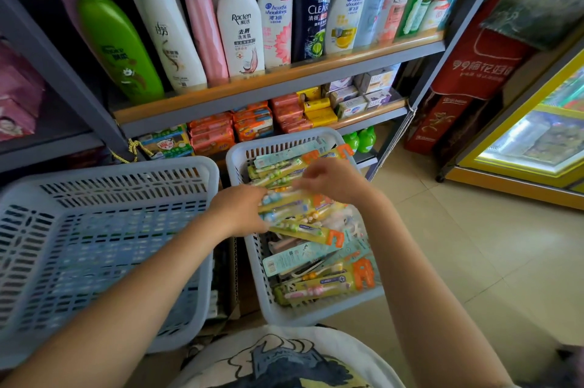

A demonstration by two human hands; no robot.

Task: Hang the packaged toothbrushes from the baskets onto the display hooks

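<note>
Two pale blue plastic baskets stand on the floor below me. The right basket (278,308) is full of packaged toothbrushes (319,288) in yellow, teal and orange cards. My left hand (240,210) grips a stack of yellow toothbrush packs (294,201) at their near end, over the basket's left side. My right hand (335,179) is above the same packs with fingers curled onto them; it is blurred. The left basket (104,239) holds nothing I can see. No display hooks are in view.
A grey metal shelf rack (284,84) stands behind the baskets, with shampoo bottles (240,21) above and soap boxes (252,125) below. A lit yellow display cooler (531,147) and red cartons (467,71) stand to the right on a tiled floor (458,245).
</note>
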